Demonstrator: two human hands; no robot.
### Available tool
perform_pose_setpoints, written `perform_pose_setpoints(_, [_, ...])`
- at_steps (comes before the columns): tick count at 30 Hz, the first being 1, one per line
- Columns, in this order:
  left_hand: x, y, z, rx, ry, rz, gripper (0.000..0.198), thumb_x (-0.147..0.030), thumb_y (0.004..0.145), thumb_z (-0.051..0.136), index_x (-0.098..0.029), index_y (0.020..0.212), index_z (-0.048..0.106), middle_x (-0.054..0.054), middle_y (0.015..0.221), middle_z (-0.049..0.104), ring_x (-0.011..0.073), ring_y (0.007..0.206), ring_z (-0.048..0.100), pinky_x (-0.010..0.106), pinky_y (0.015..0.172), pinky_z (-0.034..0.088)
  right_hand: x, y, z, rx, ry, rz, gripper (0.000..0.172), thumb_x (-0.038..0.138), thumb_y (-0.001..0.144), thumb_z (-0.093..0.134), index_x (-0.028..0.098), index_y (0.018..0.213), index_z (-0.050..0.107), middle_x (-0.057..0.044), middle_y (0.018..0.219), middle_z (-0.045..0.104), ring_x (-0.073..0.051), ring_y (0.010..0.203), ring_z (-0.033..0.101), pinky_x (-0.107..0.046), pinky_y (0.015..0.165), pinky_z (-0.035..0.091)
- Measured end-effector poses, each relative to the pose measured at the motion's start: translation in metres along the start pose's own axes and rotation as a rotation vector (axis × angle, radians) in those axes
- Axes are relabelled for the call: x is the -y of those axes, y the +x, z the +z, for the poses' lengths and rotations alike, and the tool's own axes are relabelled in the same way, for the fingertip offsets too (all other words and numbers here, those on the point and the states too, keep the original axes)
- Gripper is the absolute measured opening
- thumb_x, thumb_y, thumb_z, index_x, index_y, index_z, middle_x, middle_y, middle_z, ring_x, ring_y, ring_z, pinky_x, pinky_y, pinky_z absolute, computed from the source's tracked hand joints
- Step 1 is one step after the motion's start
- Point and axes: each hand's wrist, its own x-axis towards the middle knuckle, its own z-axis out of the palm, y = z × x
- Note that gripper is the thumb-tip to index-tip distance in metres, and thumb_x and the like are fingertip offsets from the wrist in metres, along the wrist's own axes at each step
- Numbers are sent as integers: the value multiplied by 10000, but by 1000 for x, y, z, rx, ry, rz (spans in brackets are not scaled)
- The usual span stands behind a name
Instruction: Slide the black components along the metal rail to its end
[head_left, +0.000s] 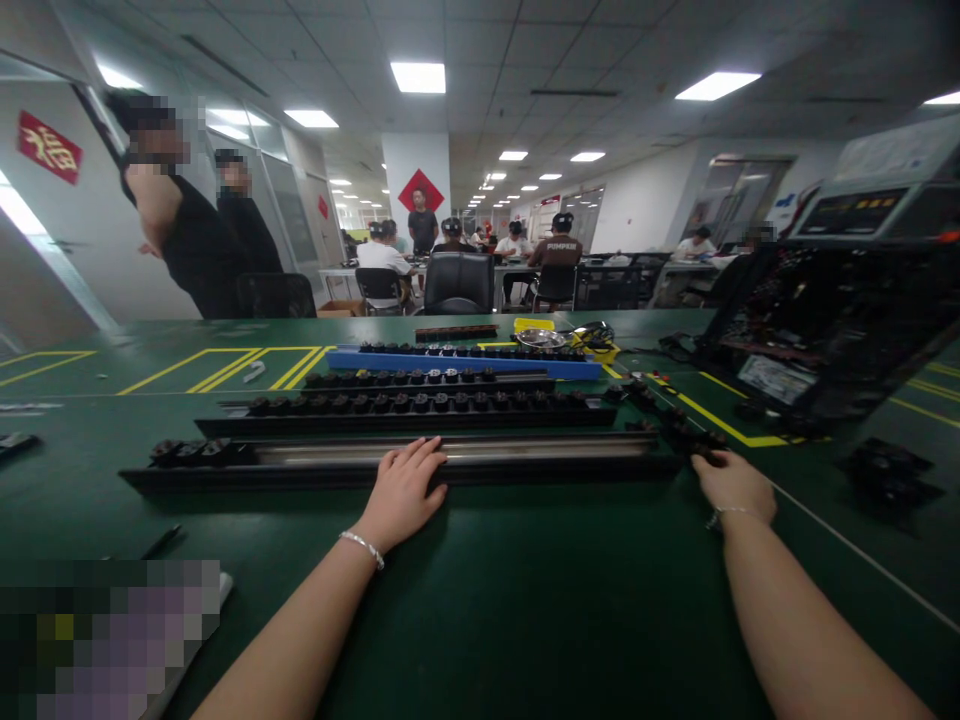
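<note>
My left hand (409, 490) lies with fingers stretched over the front edge of the nearest long black rail (525, 468), near its middle. Inside this rail runs a bare metal-coloured channel, and a few small black parts (199, 453) sit in its left end. Off the rail's right end, my right hand (735, 485) has its fingers closed at a small dark part (709, 440), one of several dark pieces in a line there; the fingertips are partly hidden. Behind the near rail stands another black rail (405, 418) filled with a row of similar black parts.
Farther back are a blue rail (465, 364) with dark parts, a metal dish (541, 339) and a yellow tray (534, 325). A large open equipment case (817, 330) stands at the right. Black parts (892, 475) lie below it. Several people sit at tables beyond; two people stand at left.
</note>
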Motion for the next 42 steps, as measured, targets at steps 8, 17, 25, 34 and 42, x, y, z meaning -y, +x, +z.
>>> perform_pose_setpoints(8, [5, -2, 0, -30, -59, 8, 335, -310, 837, 525, -276, 1168, 564, 37, 1390, 517, 247, 1322, 397, 469, 1050, 329, 18, 12, 5, 92, -86, -46, 476, 579, 704, 552, 231, 1004, 679, -181, 1100, 620, -354, 975, 537, -457, 754, 410])
perform_pose_setpoints(17, [36, 0, -15, -340, 26, -457, 338, -320, 847, 481, -237, 1161, 572, 94, 1404, 482, 293, 1368, 308, 518, 1046, 332, 30, -13, -6, -58, -21, -296, 513, 464, 861, 324, 157, 1119, 645, -175, 1147, 624, -317, 1051, 549, -426, 855, 428])
perform_pose_setpoints(25, [68, 13, -48, -221, 76, -749, 501, -373, 796, 457, -163, 1247, 516, 158, 1498, 323, 357, 1393, 221, 562, 1054, 296, 77, -64, 9, 30, -68, -839, 423, 320, 872, 320, 194, 1021, 696, -66, 1112, 678, -243, 1114, 559, -418, 969, 399])
perform_pose_setpoints(34, [178, -7, -104, 123, 408, -908, 581, -386, 759, 515, -59, 1239, 500, 253, 1330, 463, 386, 1222, 425, 506, 954, 376, 77, -65, 8, 46, -111, -813, 406, 265, 862, 346, 205, 1073, 687, -47, 1148, 665, -258, 1137, 548, -423, 945, 423])
perform_pose_setpoints(42, [204, -41, -105, 226, 378, -886, 473, -420, 862, 469, -100, 1201, 554, 190, 1298, 516, 338, 1154, 473, 437, 913, 412, 78, -70, 9, 1, -77, -795, 400, 241, 851, 350, 215, 1058, 691, -48, 1127, 671, -251, 1110, 552, -435, 920, 432])
